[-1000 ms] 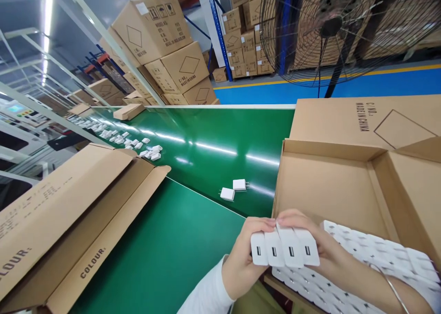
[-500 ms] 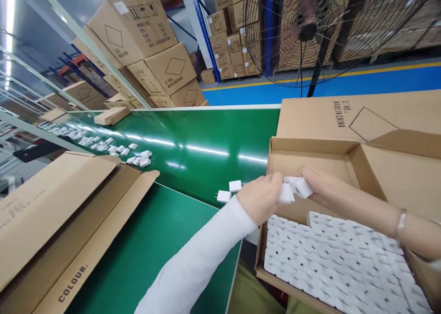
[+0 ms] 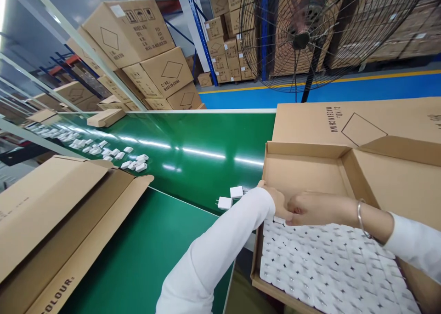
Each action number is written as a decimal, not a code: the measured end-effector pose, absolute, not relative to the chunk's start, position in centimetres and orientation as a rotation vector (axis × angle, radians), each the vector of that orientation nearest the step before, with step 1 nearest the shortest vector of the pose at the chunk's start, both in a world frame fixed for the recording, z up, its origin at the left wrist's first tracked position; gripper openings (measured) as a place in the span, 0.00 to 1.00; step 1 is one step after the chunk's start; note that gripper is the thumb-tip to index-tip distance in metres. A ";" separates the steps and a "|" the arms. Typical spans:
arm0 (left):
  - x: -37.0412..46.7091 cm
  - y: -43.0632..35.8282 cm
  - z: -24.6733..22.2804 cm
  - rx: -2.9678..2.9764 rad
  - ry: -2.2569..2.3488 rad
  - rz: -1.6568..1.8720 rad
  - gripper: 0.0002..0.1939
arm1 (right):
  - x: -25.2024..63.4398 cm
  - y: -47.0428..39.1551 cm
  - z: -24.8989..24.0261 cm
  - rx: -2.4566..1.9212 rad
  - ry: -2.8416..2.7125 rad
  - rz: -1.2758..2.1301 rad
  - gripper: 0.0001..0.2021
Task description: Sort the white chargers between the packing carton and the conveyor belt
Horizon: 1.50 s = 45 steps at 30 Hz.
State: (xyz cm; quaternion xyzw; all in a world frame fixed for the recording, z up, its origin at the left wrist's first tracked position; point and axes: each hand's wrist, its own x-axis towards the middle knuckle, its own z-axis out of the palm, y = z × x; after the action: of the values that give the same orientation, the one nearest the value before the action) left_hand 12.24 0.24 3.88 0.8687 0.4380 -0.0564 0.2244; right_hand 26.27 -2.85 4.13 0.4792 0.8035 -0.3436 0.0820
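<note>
My left hand point(image 3: 275, 201) and my right hand point(image 3: 317, 208) meet over the near-left part of a shallow cardboard box point(image 3: 257, 263). Both have their fingers curled downward at the far edge of tightly packed rows of white plug chargers point(image 3: 324, 263), pins up. Whatever sits under the fingertips is hidden by the hands. Left of my left wrist, two loose chargers lie on the green belt: one white charger point(image 3: 225, 203) and another charger point(image 3: 236, 192), both with metal pins showing.
Many loose chargers point(image 3: 136, 162) lie farther up the green conveyor point(image 3: 193, 134). An open carton point(image 3: 79, 213) stands at the left. Behind the box are a large carton point(image 3: 310, 123) and a big fan point(image 3: 299, 40). Stacked cartons point(image 3: 165, 72) rise beyond the belt.
Both hands have come down from above the box to the packed rows, and the white chargers seen between them are now out of sight. The two loose chargers still lie on the belt.
</note>
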 end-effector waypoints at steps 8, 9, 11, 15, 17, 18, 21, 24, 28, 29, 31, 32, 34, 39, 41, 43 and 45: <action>5.2 1.4 5.6 2.481 1.188 -0.024 0.18 | 25.5 -0.8 4.9 1.475 2.674 -0.842 0.13; 3.5 1.8 5.8 2.445 1.364 -0.030 0.20 | 24.3 -0.2 5.0 1.558 2.715 -0.736 0.14; 0.4 2.4 5.4 2.316 1.671 -0.300 0.21 | 21.2 0.8 5.0 1.641 2.740 -0.564 0.16; -2.1 2.6 2.4 2.187 1.588 -0.551 0.30 | 14.5 2.1 3.4 1.581 2.632 -0.483 0.11; -1.9 2.5 1.0 2.182 1.541 -0.545 0.30 | 12.5 2.5 2.2 1.593 2.546 -0.496 0.08; -1.8 2.4 0.5 2.187 1.534 -0.518 0.28 | 12.1 2.8 1.8 1.608 2.522 -0.506 0.07; -2.3 1.6 0.7 2.210 1.526 -0.382 0.22 | 13.2 3.0 2.0 1.654 2.568 -0.555 0.08; -3.5 -0.7 2.3 2.137 1.436 0.174 0.20 | 16.3 1.7 3.7 1.654 2.724 -0.659 0.10; -2.6 -5.5 3.9 1.824 1.125 0.923 0.19 | 20.0 -3.2 5.3 1.660 3.067 -1.375 0.13; -1.9 -6.6 4.0 1.805 1.079 0.993 0.19 | 20.6 -4.7 5.2 1.650 3.084 -1.607 0.13; -0.3 -8.2 4.1 1.833 1.005 1.072 0.19 | 21.4 -7.2 4.6 1.647 3.049 -1.890 0.12; 0.4 -8.8 4.0 1.859 0.968 1.093 0.20 | 21.6 -8.2 4.2 1.666 3.026 -1.963 0.12; 1.6 -9.4 3.8 1.897 0.899 1.123 0.21 | 21.9 -9.6 3.4 1.725 2.990 -2.050 0.12; 3.4 -9.7 3.9 1.850 0.839 1.089 0.21 | 23.8 -10.8 3.3 1.815 2.956 -2.046 0.12; 4.2 -9.3 4.4 1.622 0.862 1.035 0.22 | 25.9 -10.8 4.0 1.798 2.986 -1.860 0.13; 5.3 -8.5 5.0 1.357 0.889 0.989 0.24 | 28.9 -10.3 4.6 1.849 2.996 -1.555 0.14; 7.0 -6.9 5.3 1.239 0.924 0.925 0.24 | 32.4 -9.4 4.8 2.014 2.972 -1.227 0.14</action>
State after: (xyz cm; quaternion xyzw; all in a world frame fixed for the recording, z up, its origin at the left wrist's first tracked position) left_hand 7.01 -6.92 5.32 0.5390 0.4020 0.4026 0.6211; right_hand 32.44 -9.43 4.80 0.5028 0.7420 -0.3063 -0.3206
